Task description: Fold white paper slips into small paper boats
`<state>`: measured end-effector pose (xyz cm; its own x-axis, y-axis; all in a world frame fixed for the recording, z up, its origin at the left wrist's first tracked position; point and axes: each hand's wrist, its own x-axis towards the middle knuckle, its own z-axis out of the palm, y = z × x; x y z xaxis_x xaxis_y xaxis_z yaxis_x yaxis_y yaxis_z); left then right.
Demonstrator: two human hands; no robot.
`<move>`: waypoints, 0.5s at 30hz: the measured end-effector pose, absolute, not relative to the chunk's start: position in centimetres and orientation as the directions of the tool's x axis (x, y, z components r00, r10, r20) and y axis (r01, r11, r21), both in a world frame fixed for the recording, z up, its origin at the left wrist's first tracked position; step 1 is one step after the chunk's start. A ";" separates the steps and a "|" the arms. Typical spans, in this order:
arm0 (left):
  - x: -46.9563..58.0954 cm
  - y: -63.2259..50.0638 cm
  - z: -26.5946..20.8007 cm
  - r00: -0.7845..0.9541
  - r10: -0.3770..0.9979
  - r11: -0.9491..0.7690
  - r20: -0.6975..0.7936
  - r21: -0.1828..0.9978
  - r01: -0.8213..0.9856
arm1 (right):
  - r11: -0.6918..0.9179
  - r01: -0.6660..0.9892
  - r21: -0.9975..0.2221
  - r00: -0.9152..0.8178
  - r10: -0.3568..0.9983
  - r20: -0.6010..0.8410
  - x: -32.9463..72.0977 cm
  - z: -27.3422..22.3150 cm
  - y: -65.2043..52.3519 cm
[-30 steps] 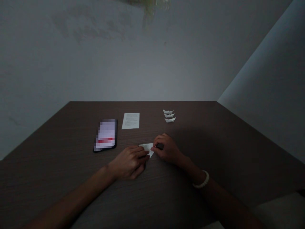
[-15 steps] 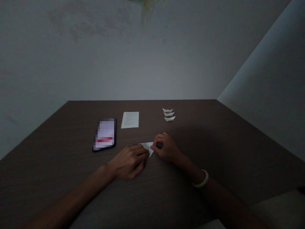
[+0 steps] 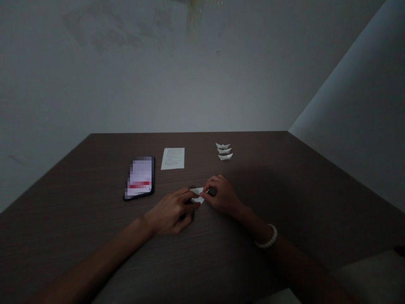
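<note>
A small folded piece of white paper (image 3: pixel 196 191) lies on the dark wooden table (image 3: pixel 202 261), between my two hands. My left hand (image 3: pixel 174 211) presses its fingertips on the paper's left and near side, hiding part of it. With thumb and forefinger my right hand (image 3: pixel 222 195) pinches the paper's right edge. A pale beaded bracelet (image 3: pixel 269 237) circles my right wrist. Beyond the right hand stand three folded paper boats (image 3: pixel 225 157) in a close row, one behind another.
A phone (image 3: pixel 139 177) with a lit, pixelated screen lies left of my hands. Printed white paper sheets (image 3: pixel 173 158) lie behind them, left of the boats. A grey wall (image 3: pixel 202 84) rises along the table's far edge.
The fingers of my left hand have shifted slightly up and spread over the paper. My right hand keeps its pinch in nearly the same place.
</note>
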<state>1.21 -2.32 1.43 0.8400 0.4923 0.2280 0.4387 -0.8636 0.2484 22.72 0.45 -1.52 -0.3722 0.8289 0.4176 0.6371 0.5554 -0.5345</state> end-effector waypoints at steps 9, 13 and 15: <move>1.1 -2.5 1.7 0.839 0.499 -0.860 0.216 0.242 0.449 | 0.668 0.583 -0.462 -0.496 0.744 0.448 23.6 -0.4 -0.4; 1.1 -2.6 1.6 0.829 0.502 -0.858 0.246 0.262 0.442 | 0.672 0.590 -0.448 -0.514 0.741 0.432 23.4 -0.5 -0.5; 1.1 -2.5 1.5 0.826 0.504 -0.856 0.252 0.274 0.439 | 0.666 0.595 -0.449 -0.509 0.745 0.431 23.3 -0.5 -0.6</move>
